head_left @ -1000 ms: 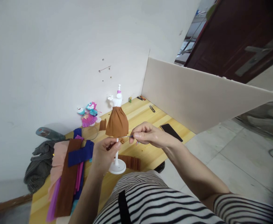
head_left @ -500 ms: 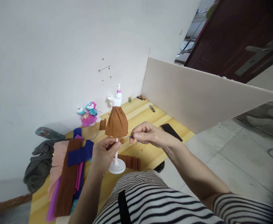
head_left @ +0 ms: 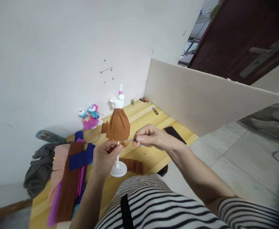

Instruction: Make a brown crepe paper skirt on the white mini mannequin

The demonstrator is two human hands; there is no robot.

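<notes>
A small white dress form (head_left: 118, 102) stands upright on a round white base (head_left: 118, 169), wearing a gathered brown skirt (head_left: 118, 125). Just under the skirt's hem, my left hand (head_left: 107, 157) is closed in a pinch in front of the stand's pole. What lies between its fingertips is too small to make out. My right hand (head_left: 151, 137) pinches a thin pointed metal tool (head_left: 129, 139), its tip directed left toward my left fingertips. A small bunched brown scrap (head_left: 124, 144) shows behind the tool, beside the pole.
Fabric strips (head_left: 69, 181) in several colours lie at left beside a striped cloth (head_left: 40, 167). Tiny doll clothes (head_left: 91, 117) sit by the wall. A phone (head_left: 175, 135), thread snips (head_left: 155, 110) and a folded brown strip (head_left: 132, 165) rest on the table. A white panel (head_left: 196, 95) borders its right side.
The dress form and skirt have shifted very slightly left, and my left hand with them. My right hand and the metal tool are almost where they were.
</notes>
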